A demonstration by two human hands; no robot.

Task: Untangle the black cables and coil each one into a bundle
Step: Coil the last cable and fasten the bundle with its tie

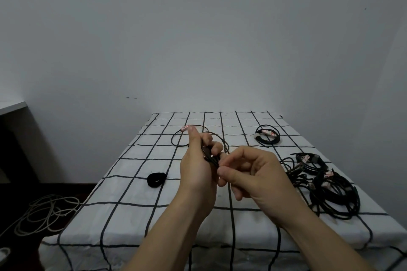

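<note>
White tablecloth [141, 193] with black grid covers table, far edge against plain pale wall [198, 28]. Loose heap of pale cord [44, 215] lies on dark floor [13, 193], left of table. White ledge [11, 106] at far left.

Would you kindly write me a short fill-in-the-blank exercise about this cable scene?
The cable gripped by the left hand and right hand is ____.
The tangled pile lies on the ____ side of the table.
The pale cords lie on the ____.
Missing words: black; right; floor.
</note>
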